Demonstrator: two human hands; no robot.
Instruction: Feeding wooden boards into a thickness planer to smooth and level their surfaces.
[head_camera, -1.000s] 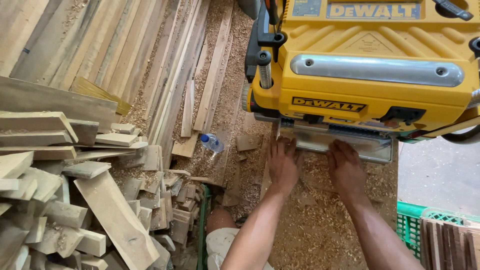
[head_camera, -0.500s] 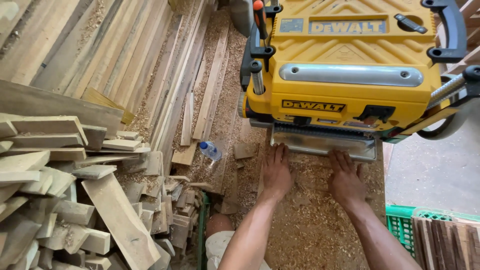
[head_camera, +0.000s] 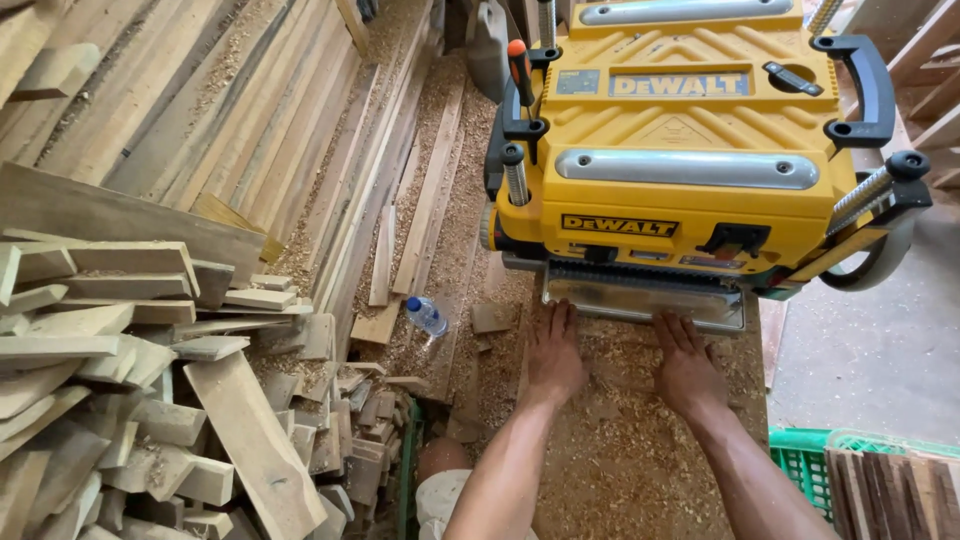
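Note:
A yellow and black thickness planer (head_camera: 680, 150) stands on a bench strewn with wood shavings (head_camera: 620, 450). My left hand (head_camera: 553, 355) lies flat on the shavings just in front of the planer's metal feed table (head_camera: 645, 300), fingers pointing at its opening. My right hand (head_camera: 685, 365) lies flat beside it, about a hand's width to the right, fingertips close to the table's edge. Neither hand holds anything. Any board under the shavings is hidden.
A heap of short wood offcuts (head_camera: 150, 400) fills the left. Long planks (head_camera: 250, 130) lean behind it. A clear plastic bottle (head_camera: 426, 315) lies on the sawdust floor. A green crate (head_camera: 810, 465) with dark wood strips sits at the lower right.
The camera has tipped up and come closer, so the planer looks larger. Both hands stay flat in front of the feed table, shifted very little.

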